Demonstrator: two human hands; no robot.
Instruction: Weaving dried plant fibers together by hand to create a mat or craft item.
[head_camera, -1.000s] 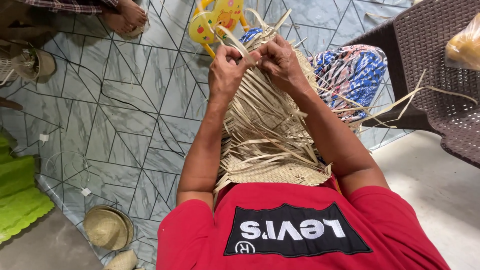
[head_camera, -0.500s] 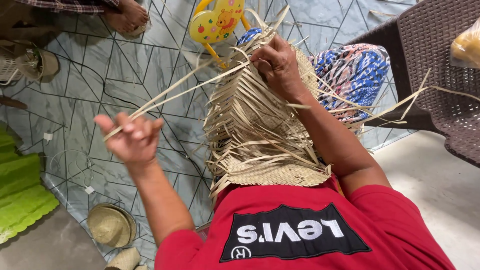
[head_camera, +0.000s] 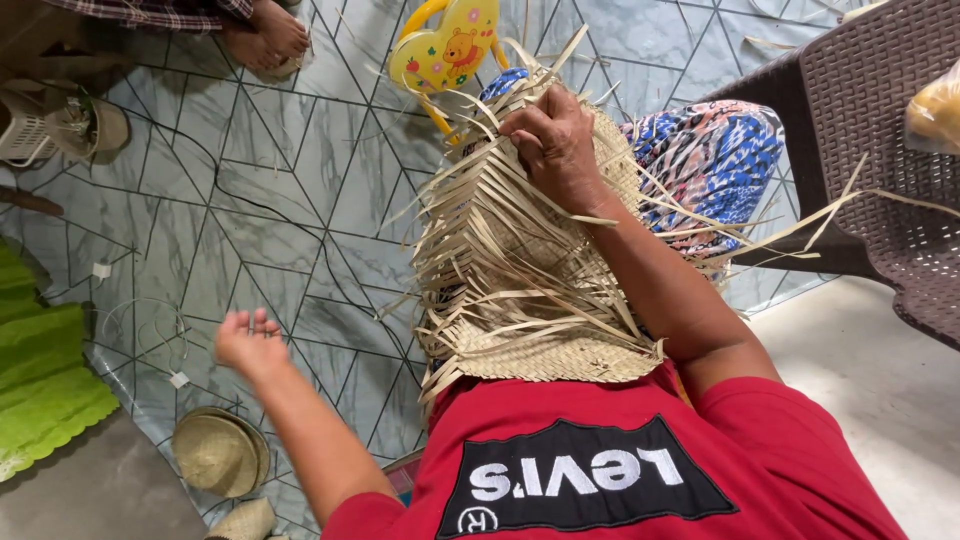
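At the far left a green mat (head_camera: 40, 390) lies on the tiled floor (head_camera: 280, 200), with a small woven hat (head_camera: 218, 452) just right of it. Above the hat, the left hand (head_camera: 250, 340) hangs out to the side, its grip loose, fingers spread and holding nothing. Right of centre, the half-woven straw piece (head_camera: 510, 290) rests against the person's red shirt (head_camera: 600, 470), loose strips sticking out all round. The right hand (head_camera: 550, 140) presses on its far end, grip closed on the strips. A dark wicker chair (head_camera: 880, 150) stands at the right.
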